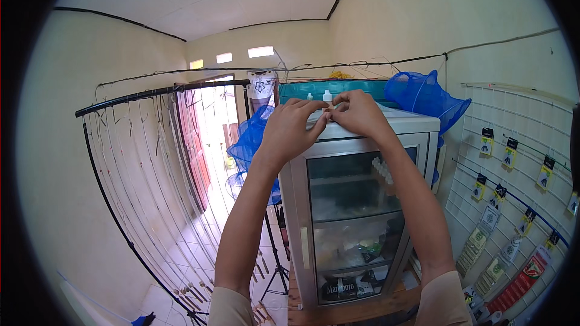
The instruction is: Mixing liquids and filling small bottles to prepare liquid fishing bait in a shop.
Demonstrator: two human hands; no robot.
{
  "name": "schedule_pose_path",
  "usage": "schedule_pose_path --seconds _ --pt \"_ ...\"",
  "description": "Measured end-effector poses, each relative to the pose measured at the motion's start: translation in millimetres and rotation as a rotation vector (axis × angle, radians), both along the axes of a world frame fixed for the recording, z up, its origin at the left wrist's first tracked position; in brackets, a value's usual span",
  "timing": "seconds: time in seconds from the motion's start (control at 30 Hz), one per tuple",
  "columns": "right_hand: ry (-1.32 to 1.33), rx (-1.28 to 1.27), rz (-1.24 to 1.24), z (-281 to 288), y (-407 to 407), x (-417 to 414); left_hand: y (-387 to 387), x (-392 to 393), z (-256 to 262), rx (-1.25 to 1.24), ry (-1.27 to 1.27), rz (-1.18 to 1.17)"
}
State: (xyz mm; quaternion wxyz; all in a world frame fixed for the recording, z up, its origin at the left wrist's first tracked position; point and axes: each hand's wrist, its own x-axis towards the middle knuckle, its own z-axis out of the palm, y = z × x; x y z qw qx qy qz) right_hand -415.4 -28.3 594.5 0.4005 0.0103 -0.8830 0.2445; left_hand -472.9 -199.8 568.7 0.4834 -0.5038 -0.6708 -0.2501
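My left hand (292, 127) and my right hand (360, 113) meet above the white top of an aluminium-framed glass cabinet (294, 181). Their thumbs and forefingers pinch a small pale-brown piece (327, 107), mostly covered by the fingers, so its kind is unclear. Just behind the fingertips stands a small white dropper bottle (327, 95), upright, its lower part hidden. A second small bottle tip (310, 96) shows to its left, past my left hand. Through the glass door, shelves hold plastic bags and a black Marlboro pack or bag (344, 286).
Blue mesh nets (428, 97) hang right of the cabinet top, and more blue netting (249, 145) hangs left. A black-framed rack (108, 181) carries fishing lines. Carded packets hang on a white wire grid (503, 167). Behind the cabinet top sits a teal container (294, 92).
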Motion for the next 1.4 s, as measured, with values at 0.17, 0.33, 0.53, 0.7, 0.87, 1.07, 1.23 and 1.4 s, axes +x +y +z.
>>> schedule_pose_path --seconds 0.17,0.33,0.53,0.7,0.87,1.07,1.23,1.4 --pt "-0.051 0.032 -0.108 0 -2 -1 1 -1 -3 -0.034 -0.040 0.095" --pt "-0.004 0.035 -0.110 -3 -4 2 1 -2 -9 0.026 0.039 0.096" --pt "0.362 0.173 -0.148 -24 -10 5 -7 2 -23 0.103 0.170 0.118" --pt "0.819 0.336 -0.102 -68 -28 19 -21 18 -48 0.160 0.217 0.160" --pt "0.742 0.297 -0.106 -131 -56 37 -33 26 -94 0.145 0.094 0.062" --pt "0.625 0.209 -0.105 -213 -78 50 -48 38 -165 0.124 -0.061 0.028" --pt "0.459 0.100 -0.102 -272 -99 55 -58 47 -226 0.162 -0.252 -0.013" --pt "0.367 0.014 -0.115 -308 -106 60 -62 52 -266 0.109 -0.342 0.001"
